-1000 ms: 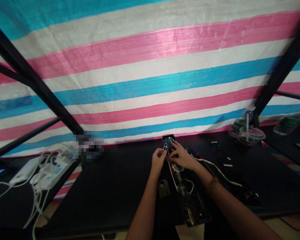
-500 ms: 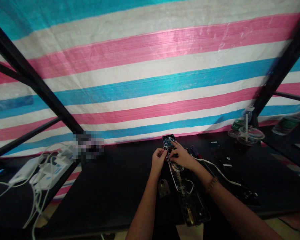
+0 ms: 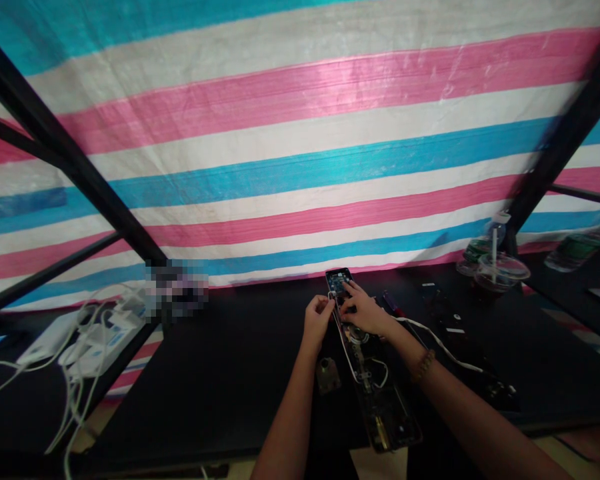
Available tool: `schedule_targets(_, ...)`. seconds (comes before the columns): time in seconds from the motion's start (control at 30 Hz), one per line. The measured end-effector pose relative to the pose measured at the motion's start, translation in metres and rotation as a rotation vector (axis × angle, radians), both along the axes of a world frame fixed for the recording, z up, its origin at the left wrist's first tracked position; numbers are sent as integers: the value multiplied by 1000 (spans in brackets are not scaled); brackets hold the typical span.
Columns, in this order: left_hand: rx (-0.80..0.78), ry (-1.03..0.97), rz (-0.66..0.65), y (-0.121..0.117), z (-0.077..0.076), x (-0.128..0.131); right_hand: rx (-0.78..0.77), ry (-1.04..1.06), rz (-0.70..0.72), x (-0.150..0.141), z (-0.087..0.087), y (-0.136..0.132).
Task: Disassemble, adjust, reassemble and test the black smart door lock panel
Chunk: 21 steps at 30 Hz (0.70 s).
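A long, narrow opened electronic device (image 3: 377, 407) lies on the black table, its far end pointing away from me. Inside it are a blue-green circuit board (image 3: 339, 281) at the far end, a thin white wire (image 3: 380, 373) and a brass-coloured part (image 3: 381, 432) near me. My left hand (image 3: 317, 320) is closed at the device's left edge, fingertips pinched on a white cable (image 3: 331, 295). Across the device reaches my right hand (image 3: 365, 312), one finger stretched to the board and the others bent inside; what they grip is hidden. A small translucent plate (image 3: 328, 376) lies left of the device.
Right of the device lie a white cable bundle (image 3: 440, 339), a purple-red pen-like tool (image 3: 391, 303) and a dark panel (image 3: 473, 347). A plastic cup (image 3: 500, 272) and bottles stand farther right. At left are power strips (image 3: 97, 343) with tangled white cables. Striped sheeting (image 3: 300, 193) hangs behind.
The view has shifted very slightly. Both hands stay at the same place on the device, with hardly any visible finger movement.
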<state>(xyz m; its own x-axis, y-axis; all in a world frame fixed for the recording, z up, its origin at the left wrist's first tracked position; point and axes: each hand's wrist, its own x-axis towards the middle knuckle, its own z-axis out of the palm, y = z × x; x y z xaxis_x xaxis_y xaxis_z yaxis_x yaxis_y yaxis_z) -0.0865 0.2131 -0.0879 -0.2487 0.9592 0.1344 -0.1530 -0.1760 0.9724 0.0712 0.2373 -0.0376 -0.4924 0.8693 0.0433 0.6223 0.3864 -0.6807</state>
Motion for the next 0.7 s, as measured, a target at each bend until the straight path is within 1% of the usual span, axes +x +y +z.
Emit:
schedule_targets(0.13,-10,0,-11,0,1,0,-20,-37,-6,0,4,-2)
schedule_targets(0.3,-11,-3,-9,-1,3,0,-7,-39,-9,-1,9,-6)
schedule_targets(0.6,-10,-7,-6,0,1,1,6,2,-4,0,5,-4)
schedule_targets(0.7,-8,-3,-11,0,0,1,8,-5,-6,-1,7,-4)
